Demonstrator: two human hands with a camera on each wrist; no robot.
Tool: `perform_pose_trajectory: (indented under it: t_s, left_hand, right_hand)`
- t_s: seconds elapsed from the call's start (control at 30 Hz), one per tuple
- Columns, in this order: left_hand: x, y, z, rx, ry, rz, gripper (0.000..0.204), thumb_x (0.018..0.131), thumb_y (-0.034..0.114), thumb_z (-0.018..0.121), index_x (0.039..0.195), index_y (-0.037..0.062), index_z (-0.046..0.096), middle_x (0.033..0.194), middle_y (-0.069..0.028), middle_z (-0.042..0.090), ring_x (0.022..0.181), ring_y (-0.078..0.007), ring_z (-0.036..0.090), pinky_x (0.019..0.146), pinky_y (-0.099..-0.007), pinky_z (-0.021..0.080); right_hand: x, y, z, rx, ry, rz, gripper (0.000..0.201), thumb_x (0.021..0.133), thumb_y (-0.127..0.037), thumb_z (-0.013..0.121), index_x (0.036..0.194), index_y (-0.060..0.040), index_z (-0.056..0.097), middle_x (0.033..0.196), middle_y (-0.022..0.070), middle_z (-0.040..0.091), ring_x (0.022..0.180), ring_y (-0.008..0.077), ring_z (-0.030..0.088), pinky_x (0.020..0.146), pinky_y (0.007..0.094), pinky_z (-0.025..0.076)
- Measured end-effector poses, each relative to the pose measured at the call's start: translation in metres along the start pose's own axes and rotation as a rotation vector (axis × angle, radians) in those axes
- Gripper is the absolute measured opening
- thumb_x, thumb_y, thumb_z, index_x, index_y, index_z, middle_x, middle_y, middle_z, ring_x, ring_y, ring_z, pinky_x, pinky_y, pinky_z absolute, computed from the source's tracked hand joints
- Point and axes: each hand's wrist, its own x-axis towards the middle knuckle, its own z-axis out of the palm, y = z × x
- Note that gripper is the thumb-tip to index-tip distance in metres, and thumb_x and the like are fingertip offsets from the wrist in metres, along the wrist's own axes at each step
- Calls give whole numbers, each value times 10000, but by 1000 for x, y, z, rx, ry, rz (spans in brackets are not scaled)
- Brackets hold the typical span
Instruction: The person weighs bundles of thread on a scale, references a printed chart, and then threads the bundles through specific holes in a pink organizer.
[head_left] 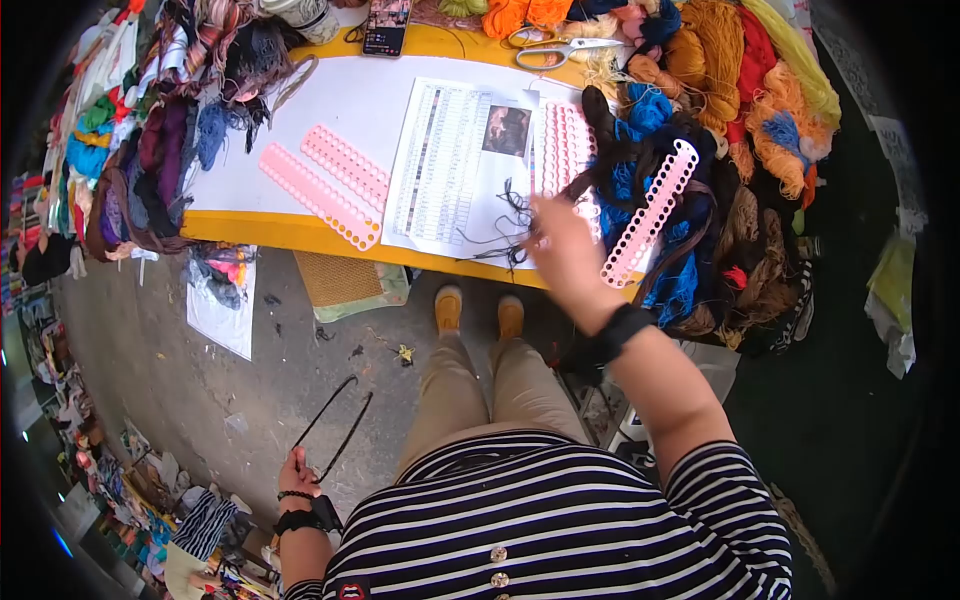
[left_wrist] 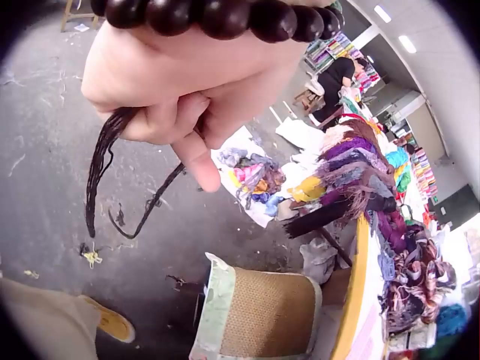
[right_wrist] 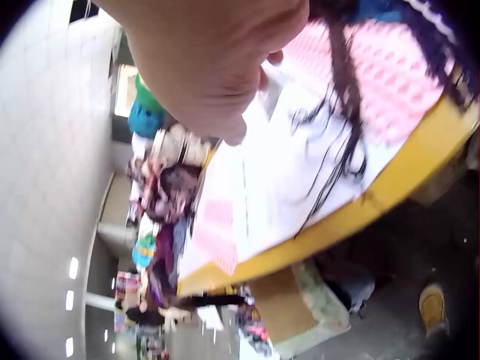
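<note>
My left hand (head_left: 297,474) is low at my side, away from the table. It grips a strand of black thread (left_wrist: 101,169), whose two ends hang out past the curled fingers in the left wrist view. My right hand (head_left: 572,262), slightly blurred, hovers over the table's front edge with thumb and fingers apart and nothing seen between them. Beside it, loose black thread ends (right_wrist: 346,112) trail from a dark skein (head_left: 596,140) across a printed chart sheet (head_left: 440,165).
Pink punched cards (head_left: 345,165) lie left of the chart; another pink card (head_left: 650,215) rests on blue and dark skeins at right. Scissors (head_left: 568,50) and a phone (head_left: 386,25) are at the back. A woven-top stool (head_left: 340,280) stands under the yellow table edge (head_left: 240,228).
</note>
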Motion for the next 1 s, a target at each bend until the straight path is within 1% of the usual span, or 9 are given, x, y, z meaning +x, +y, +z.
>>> perform_pose_trajectory:
  t_s: [0.1, 0.23, 0.37, 0.4, 0.53, 0.67, 0.77, 0.83, 1.0]
  left_hand:
    - [12, 4, 6, 30, -37, 10, 157, 932, 382, 547, 905, 246, 622, 803, 170, 649, 423, -32, 301, 363, -187, 179]
    - [11, 7, 56, 23, -277, -8, 164, 931, 340, 556, 971, 196, 622, 821, 97, 667, 420, -31, 322, 362, -183, 207]
    - [-20, 12, 140, 76, -622, -73, 182, 940, 279, 546, 1052, 152, 613, 863, 33, 678, 416, -24, 329, 367, -174, 231]
    - [-24, 13, 161, 104, -692, -73, 194, 942, 272, 541, 1075, 147, 608, 887, 17, 679, 416, -23, 330, 368, -174, 234]
    - [-58, 13, 251, 270, -840, 46, 310, 966, 311, 491, 1211, 126, 534, 1092, -81, 646, 430, -16, 323, 386, -163, 244]
    - [-84, 5, 318, 355, -955, 102, 398, 974, 393, 460, 1237, 97, 494, 1190, -125, 602, 451, -15, 294, 405, -146, 242]
    - [-95, -1, 349, 420, -925, 62, 430, 952, 460, 475, 1169, 91, 521, 1115, -113, 618, 456, -13, 281, 402, -143, 230]
    - [-100, -7, 360, 424, -857, 120, 356, 916, 409, 571, 1088, 98, 558, 873, -16, 582, 457, -16, 281, 398, -161, 214]
    - [-98, -18, 372, 473, -739, 288, 170, 887, 239, 646, 970, 99, 595, 686, 70, 482, 451, -19, 297, 396, -187, 199]
  right_hand:
    - [9, -51, 62, -175, -233, -192, 583, 740, -252, 705, 1256, -73, 500, 1335, 128, 473, 1229, 296, 443, 1008, 456, 349]
    - [10, -40, 109, -284, -225, -208, 641, 757, -263, 694, 1317, -84, 437, 1390, 137, 411, 1283, 317, 384, 1057, 468, 305]
    - [-7, -24, 104, -377, -271, -375, 392, 809, -185, 565, 1170, -36, 526, 1270, 143, 506, 1189, 289, 484, 983, 420, 394]
    - [-8, -28, 94, -342, -167, -434, 254, 771, -144, 539, 998, -36, 574, 1029, 108, 600, 994, 262, 586, 851, 385, 466]
    - [-18, -43, 56, -322, -136, -414, 114, 705, -137, 553, 799, -73, 558, 731, 31, 559, 722, 208, 588, 638, 362, 465]
    - [-33, -47, 38, -377, -195, -453, 111, 687, -147, 564, 780, -86, 570, 742, 31, 566, 727, 205, 584, 625, 344, 450]
    - [-43, -42, 44, -396, -215, -448, 78, 682, -158, 577, 740, -106, 578, 719, 23, 564, 724, 204, 582, 615, 337, 439]
    - [-48, -40, 47, -388, -227, -424, 53, 692, -171, 598, 699, -121, 583, 698, 17, 570, 720, 205, 581, 614, 336, 433]
    - [-37, -45, 28, -32, -240, -22, 134, 737, -211, 702, 693, -89, 669, 705, 84, 633, 682, 277, 610, 616, 373, 473]
